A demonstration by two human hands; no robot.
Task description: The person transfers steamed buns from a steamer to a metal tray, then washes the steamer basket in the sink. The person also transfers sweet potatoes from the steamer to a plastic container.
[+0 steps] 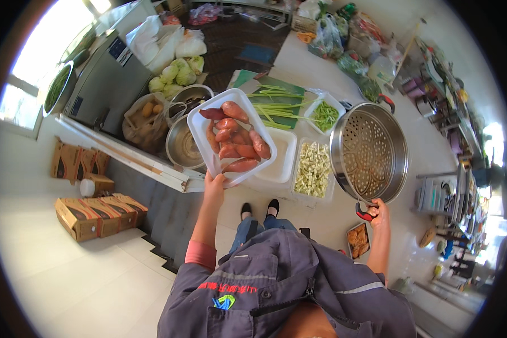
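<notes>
My left hand grips the near corner of a white plastic tray. Several reddish sweet potatoes, wet-looking, lie in that tray. On the other side, my right hand is closed near the red and black handle of a metal steamer pot. The steamer's perforated bottom shows, with nothing on it. Between the two lie a second white tray, bare inside, and a clear container of chopped pale vegetable pieces.
Long green stalks lie on a green cutting board, beside a white tray of cut greens. Metal bowls, a bag of potatoes and cabbages stand at left. A tray of browned food sits low at right.
</notes>
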